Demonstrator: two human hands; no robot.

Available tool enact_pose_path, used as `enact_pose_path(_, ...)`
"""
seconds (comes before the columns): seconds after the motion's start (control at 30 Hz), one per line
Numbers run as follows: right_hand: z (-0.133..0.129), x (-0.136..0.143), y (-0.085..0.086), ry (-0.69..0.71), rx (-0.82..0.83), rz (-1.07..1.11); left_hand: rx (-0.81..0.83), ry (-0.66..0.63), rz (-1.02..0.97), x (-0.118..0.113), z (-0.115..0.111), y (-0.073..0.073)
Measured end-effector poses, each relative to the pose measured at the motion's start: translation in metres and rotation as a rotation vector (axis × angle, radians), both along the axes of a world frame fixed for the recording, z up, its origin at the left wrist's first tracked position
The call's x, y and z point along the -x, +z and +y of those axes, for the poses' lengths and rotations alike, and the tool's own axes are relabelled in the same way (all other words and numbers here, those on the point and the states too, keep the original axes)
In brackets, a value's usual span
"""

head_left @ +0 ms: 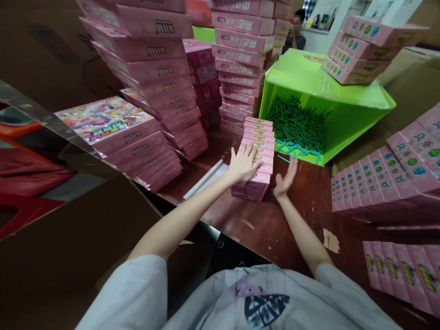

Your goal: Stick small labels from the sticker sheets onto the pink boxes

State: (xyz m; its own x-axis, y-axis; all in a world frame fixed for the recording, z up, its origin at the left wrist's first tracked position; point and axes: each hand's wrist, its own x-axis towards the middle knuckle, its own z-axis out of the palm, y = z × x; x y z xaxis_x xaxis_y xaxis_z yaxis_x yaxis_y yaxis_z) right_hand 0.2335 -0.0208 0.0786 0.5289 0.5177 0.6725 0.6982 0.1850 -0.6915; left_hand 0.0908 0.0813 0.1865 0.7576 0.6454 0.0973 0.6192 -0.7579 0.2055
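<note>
A row of small pink boxes [263,178], pressed side by side, stands on the brown table in front of me. My left hand [244,164] lies across their tops with its fingers spread. Just right of the row, my right hand [286,178] is upright and open, fingers stretched out, holding nothing. Whether its palm touches the boxes I cannot tell. Close behind the right hand lie short turquoise sticks [283,158] at the mouth of a lime-green box [350,121] on its side, which holds a heap of dark green sticks [297,123].
Tall stacks of pink boxes [161,68] rise at the left and behind [240,59]. More pink boxes [381,169] stand in rows at the right. A white sheet [206,178] lies left of the row. An open cardboard box [85,247] is at lower left. A person [294,36] is in the background.
</note>
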Motion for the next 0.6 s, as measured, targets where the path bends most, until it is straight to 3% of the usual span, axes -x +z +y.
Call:
enact_pose_path(0.1, 0.060, -0.039, 0.065, -0.129, 0.178, -0.105, -0.001, -0.005, -0.256, 0.013, 0.002, -0.008)
enact_pose_path(0.17, 0.109, -0.057, 0.095, -0.100, 0.398, -0.219, 0.040, 0.102, -0.499, 0.030, -0.019, -0.027)
enact_pose_path(0.23, 0.154, -0.066, 0.112, -0.054, 0.630, -0.341, 0.193, 0.218, -0.658, 0.047, -0.061, -0.058)
enact_pose_path(0.3, 0.185, -0.067, 0.119, 0.019, 0.827, -0.441, 0.558, 0.165, -0.723, 0.058, -0.110, -0.096)
enact_pose_path(0.37, 0.200, -0.065, 0.123, 0.079, 0.933, -0.488, 0.726, 0.140, -0.732, 0.059, -0.150, -0.128)
enact_pose_path(0.4, 0.203, -0.063, 0.124, 0.091, 0.955, -0.487, 0.948, 0.288, -0.877, 0.058, -0.160, -0.138)
enact_pose_path(0.43, 0.203, -0.061, 0.125, 0.092, 0.967, -0.478, 1.156, 0.470, -1.032, 0.057, -0.164, -0.143)
enact_pose_path(0.5, 0.196, -0.054, 0.126, 0.090, 0.999, -0.470, 1.499, 0.766, -1.290, 0.057, -0.154, -0.140)
enact_pose_path(0.53, 0.189, -0.049, 0.126, 0.096, 1.009, -0.478, 1.600, 0.843, -1.380, 0.060, -0.144, -0.133)
enact_pose_path(0.6, 0.169, -0.038, 0.128, 0.105, 0.998, -0.510, 1.646, 0.899, -1.461, 0.073, -0.125, -0.116)
